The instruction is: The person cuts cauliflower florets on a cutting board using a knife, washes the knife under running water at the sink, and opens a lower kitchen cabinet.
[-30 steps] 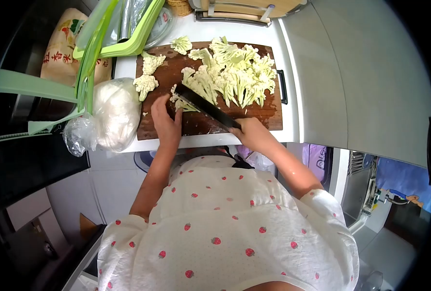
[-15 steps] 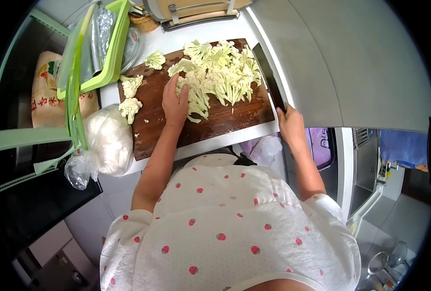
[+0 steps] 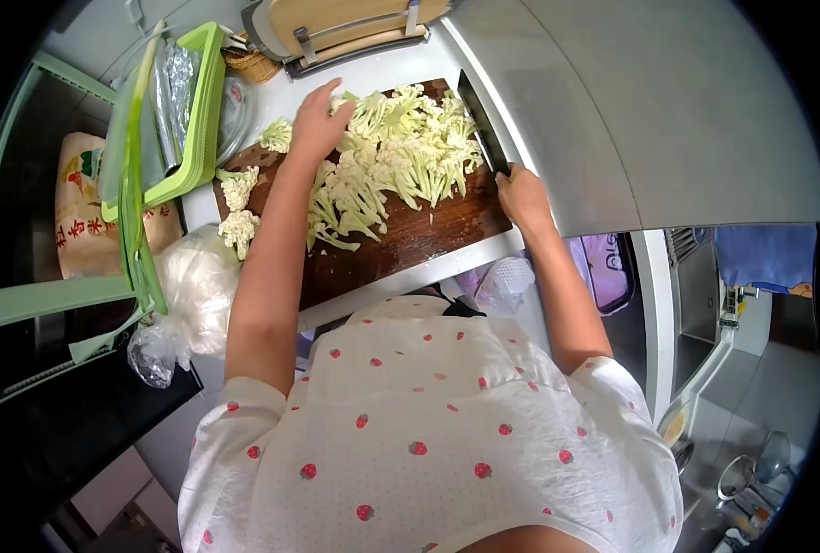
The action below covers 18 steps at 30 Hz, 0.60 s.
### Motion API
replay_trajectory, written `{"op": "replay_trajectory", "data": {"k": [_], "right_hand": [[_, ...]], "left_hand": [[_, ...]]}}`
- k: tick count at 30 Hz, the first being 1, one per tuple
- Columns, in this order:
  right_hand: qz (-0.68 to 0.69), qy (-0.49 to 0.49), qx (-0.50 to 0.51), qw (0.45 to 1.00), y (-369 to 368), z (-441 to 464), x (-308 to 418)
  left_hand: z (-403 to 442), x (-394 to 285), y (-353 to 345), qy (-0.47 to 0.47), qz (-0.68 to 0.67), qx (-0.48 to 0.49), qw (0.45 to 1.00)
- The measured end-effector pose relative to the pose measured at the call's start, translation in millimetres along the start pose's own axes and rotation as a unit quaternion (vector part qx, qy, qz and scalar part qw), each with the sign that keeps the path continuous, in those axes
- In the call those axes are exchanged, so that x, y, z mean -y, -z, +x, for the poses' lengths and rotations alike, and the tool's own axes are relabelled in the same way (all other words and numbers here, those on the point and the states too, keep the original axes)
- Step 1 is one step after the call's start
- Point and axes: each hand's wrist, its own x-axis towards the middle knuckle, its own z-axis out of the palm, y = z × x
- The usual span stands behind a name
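Note:
Cut cauliflower point(image 3: 410, 147) lies heaped over the middle and right of a wooden cutting board point(image 3: 428, 230). My left hand point(image 3: 319, 120) is over the board's far edge, fingers apart, beside the upper left of the heap; nothing shows in it. My right hand point(image 3: 524, 195) is closed round the handle of a dark cleaver point(image 3: 482, 120), whose blade stands along the board's right edge. Two uncut florets point(image 3: 237, 187) lie at the board's left edge, and another floret point(image 3: 277, 135) is near its far left corner.
Left of the board are a bulging plastic bag point(image 3: 198, 286), a green basket point(image 3: 209, 111) holding foil and wrap, long green onion stalks point(image 3: 131, 184) and a rice sack point(image 3: 82, 212). A folded wooden rack point(image 3: 336, 28) stands behind. Cabinet doors point(image 3: 668, 101) rise at the right.
The cleaver has gone from over the cauliflower at the left to the board's right edge. My left hand has moved forward to the far edge, and pieces at the left lie spread nearer me.

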Motion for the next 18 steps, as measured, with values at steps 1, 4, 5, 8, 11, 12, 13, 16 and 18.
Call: {"op": "replay_trajectory", "data": {"k": [1,4,5,8,11,12,13,16,18], "right_hand": [[0.011,0.002,0.006,1.0,-1,2,1],[0.017,-0.009,0.027,0.999,-2,0,10],[0.022,-0.008,0.035,0.999,-2,-2,13],[0.044,-0.013,0.049,0.998,2,-15,22],[0.052,-0.003,0.061,0.997,-7,-16,18],[0.063,0.005,0.054,0.997,-11,-16,16],[0.074,0.014,0.046,0.996,-12,-15,14],[0.077,0.009,0.053,0.996,-5,-16,15],[0.076,0.013,0.049,0.996,-7,-18,13]], "left_hand": [[12,0,-2,-0.003,-0.001,0.001,1.0],[42,5,-17,0.067,-0.005,0.294,0.954],[48,11,-24,0.063,-0.005,0.298,0.953],[51,7,-27,0.058,0.051,0.298,0.952],[47,4,-22,0.067,0.021,0.287,0.955],[46,-1,-14,0.053,0.032,0.281,0.958],[45,-4,-9,0.039,0.043,0.274,0.96],[35,3,12,-0.017,-0.142,0.145,0.979],[18,-6,37,-0.04,-0.292,0.069,0.953]]}}
